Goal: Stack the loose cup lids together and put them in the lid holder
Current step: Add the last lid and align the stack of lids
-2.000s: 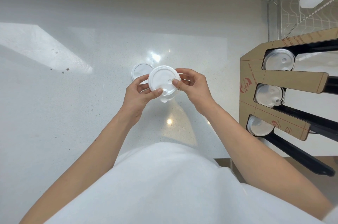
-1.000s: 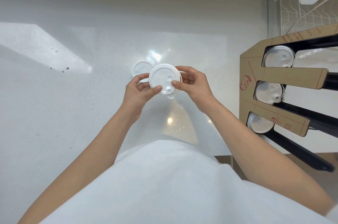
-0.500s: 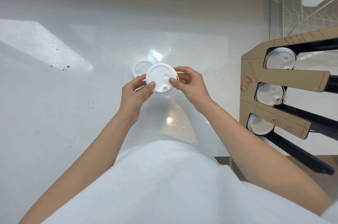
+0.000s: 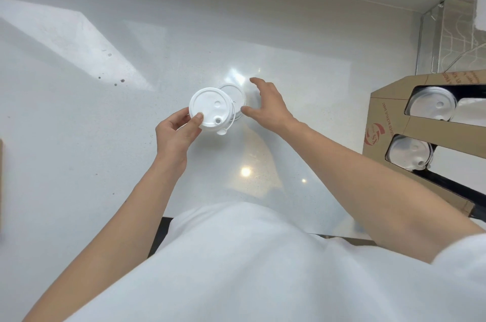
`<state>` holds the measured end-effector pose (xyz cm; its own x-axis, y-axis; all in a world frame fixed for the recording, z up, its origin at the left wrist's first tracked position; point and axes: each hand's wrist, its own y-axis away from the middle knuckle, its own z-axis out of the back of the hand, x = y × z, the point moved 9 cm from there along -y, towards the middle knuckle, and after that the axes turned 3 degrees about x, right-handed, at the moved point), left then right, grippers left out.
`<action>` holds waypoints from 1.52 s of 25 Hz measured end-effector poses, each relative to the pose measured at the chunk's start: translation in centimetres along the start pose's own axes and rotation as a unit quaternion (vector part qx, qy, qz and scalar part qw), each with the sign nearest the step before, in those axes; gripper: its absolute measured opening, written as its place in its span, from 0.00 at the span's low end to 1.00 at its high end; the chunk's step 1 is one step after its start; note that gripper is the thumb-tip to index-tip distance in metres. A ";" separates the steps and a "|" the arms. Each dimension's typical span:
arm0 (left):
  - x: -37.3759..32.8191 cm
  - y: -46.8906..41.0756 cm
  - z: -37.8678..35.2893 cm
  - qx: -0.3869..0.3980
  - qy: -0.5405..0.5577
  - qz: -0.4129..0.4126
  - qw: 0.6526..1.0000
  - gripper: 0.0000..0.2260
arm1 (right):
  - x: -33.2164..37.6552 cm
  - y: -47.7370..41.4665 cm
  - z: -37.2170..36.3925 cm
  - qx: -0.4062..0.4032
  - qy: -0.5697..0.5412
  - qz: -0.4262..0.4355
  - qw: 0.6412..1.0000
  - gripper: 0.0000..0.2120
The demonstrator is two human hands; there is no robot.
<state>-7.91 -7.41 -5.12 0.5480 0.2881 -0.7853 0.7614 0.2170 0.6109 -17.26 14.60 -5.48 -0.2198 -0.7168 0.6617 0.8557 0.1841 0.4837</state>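
The left hand holds a small stack of white lids above the counter, near the middle of the scene. Its fingers pinch the left edge of the stack, the thumb on top and the others below. I cannot tell how many lids are in this stack; a small plug on a thin strap hangs from its near side.

The right hand holds nothing. Its fingers are spread and curved, and it is just to the right of one more loose lid, which lies on the counter partly hidden behind the held stack. Whether the fingers touch this lid I cannot tell.

At the right edge stands the cardboard lid holder. Two of its openings are in view, and each one shows lids already inside: the far slot lids and the near slot lids.

By my judgement the task is about in the middle. Some lids are stacked together in the left hand, but at least one lid is not yet joined to them. What is left: to pick this lid from the counter, to press it on the stack, and then to carry the whole stack to the right and slide it into a slot of the holder. No other loose lids show on the counter.
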 end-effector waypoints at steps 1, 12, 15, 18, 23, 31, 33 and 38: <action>0.0 -0.1 0.6 -0.009 0.006 -0.001 1.000 0.16 | 0.4 -0.6 -0.6 0.021 0.037 0.004 0.999 0.39; 0.5 -0.7 3.1 -0.039 0.038 0.005 0.999 0.17 | 2.3 -2.6 -2.7 0.018 0.276 0.037 0.960 0.42; 0.5 -0.9 3.2 -0.036 0.039 0.004 0.999 0.16 | 1.6 -2.2 -2.2 0.011 0.212 0.028 0.977 0.42; 0.7 -1.0 2.7 -0.028 0.036 0.007 0.999 0.14 | 0.6 -1.2 -0.9 0.003 0.069 0.017 0.997 0.41; 0.5 -1.0 1.0 0.007 0.027 0.013 1.000 0.12 | -1.3 1.8 1.6 -0.013 -0.130 -0.004 0.991 0.41; -0.2 -0.7 -2.0 0.052 0.006 0.010 0.999 0.17 | -1.9 5.4 4.3 0.050 -0.402 -0.011 0.914 0.35; -0.3 -0.6 -2.8 0.072 -0.002 0.011 0.997 0.18 | -1.3 5.9 4.1 0.089 -0.427 0.005 0.900 0.30; -0.4 -0.4 -3.6 0.093 -0.028 0.002 0.995 0.19 | -1.3 6.8 5.0 0.098 -0.431 -0.001 0.897 0.27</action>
<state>-9.65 -4.27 -4.64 0.5659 0.2350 -0.7903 0.8071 0.0375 0.5892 -13.50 20.18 -0.21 -0.5742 0.0533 0.8170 0.7743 0.3595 0.5207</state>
